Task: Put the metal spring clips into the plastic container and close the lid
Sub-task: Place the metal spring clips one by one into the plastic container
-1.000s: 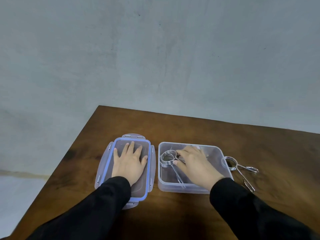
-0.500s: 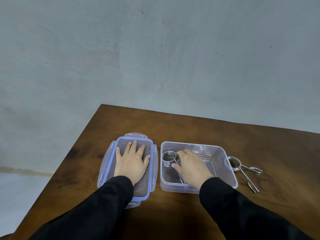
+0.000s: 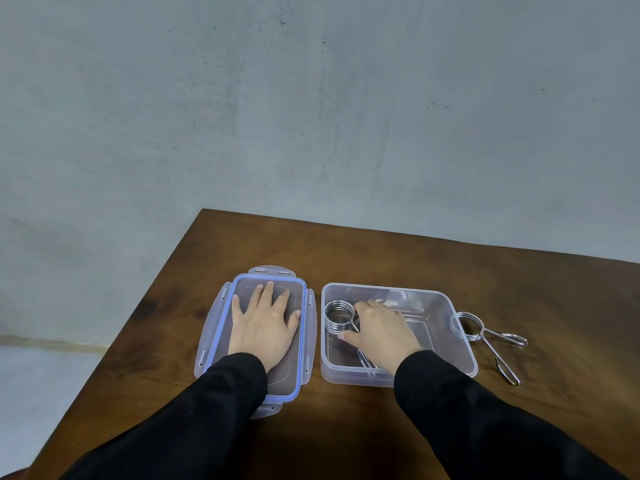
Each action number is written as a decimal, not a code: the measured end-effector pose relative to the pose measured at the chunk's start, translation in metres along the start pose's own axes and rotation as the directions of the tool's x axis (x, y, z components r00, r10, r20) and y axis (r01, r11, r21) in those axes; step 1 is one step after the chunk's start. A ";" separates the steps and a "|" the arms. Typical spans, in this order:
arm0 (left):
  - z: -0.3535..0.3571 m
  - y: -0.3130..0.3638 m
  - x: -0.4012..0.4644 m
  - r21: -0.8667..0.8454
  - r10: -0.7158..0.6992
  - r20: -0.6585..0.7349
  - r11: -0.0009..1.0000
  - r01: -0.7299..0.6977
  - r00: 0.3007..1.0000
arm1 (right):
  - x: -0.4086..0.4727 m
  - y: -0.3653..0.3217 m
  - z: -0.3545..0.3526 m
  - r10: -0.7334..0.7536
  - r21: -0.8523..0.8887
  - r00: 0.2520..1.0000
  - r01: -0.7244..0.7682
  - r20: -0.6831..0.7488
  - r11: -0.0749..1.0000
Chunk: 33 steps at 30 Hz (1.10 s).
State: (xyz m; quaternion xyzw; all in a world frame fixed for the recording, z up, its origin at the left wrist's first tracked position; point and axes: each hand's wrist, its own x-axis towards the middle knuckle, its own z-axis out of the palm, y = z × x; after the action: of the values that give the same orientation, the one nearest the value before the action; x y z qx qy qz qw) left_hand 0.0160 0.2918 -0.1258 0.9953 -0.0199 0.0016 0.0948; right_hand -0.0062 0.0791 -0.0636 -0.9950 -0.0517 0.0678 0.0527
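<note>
A clear plastic container (image 3: 446, 306) stands open on the brown table. Inside it, at the left end, lies a metal spring clip (image 3: 338, 318) with its coil up against the wall; my right hand (image 3: 381, 332) rests over the clip's handles, fingers curled on them. A second spring clip (image 3: 485, 336) lies on the table just right of the container, touching its wall. The lid (image 3: 221, 327), clear with a blue seal, lies flat to the left of the container, and my left hand (image 3: 263, 323) is spread flat on it.
The table's left edge (image 3: 149, 299) runs diagonally close to the lid, with floor beyond it. A grey wall rises behind the table's far edge (image 3: 415, 233). Bare wood (image 3: 346, 427) lies between my sleeves.
My right hand has drawn back slightly inside the container while staying on the clip. The left hand has stayed flat on the lid. The view has shifted a little.
</note>
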 end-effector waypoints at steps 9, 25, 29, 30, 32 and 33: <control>0.000 0.000 0.000 0.008 -0.001 0.005 1.000 0.000 1.000 | 0.002 -0.001 0.000 -0.003 -0.003 1.000 0.003 0.011 1.000; -0.002 0.002 -0.001 0.006 -0.004 0.006 1.000 0.004 1.000 | -0.010 0.044 -0.050 0.083 0.367 0.964 0.017 -0.255 0.930; -0.002 0.002 0.000 0.004 -0.004 0.011 1.000 0.004 1.000 | -0.013 0.058 -0.051 0.106 0.398 0.960 0.007 -0.261 0.917; -0.001 0.002 0.000 0.003 -0.004 0.010 1.000 0.004 1.000 | -0.014 0.061 -0.052 0.110 0.406 0.958 0.007 -0.265 0.914; -0.001 0.001 -0.001 0.003 -0.005 0.011 1.000 0.005 1.000 | -0.016 0.069 -0.052 0.120 0.407 0.956 -0.001 -0.267 0.914; -0.002 0.002 -0.001 0.004 -0.005 0.011 1.000 0.005 1.000 | -0.017 0.072 -0.052 0.126 0.406 0.958 -0.011 -0.258 0.914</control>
State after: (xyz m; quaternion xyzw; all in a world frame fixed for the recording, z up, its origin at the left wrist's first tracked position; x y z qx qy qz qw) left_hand 0.0149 0.2907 -0.1238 0.9955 -0.0179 -0.0043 0.0927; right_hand -0.0084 0.0010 -0.0180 -0.9638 0.0065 -0.0621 0.2593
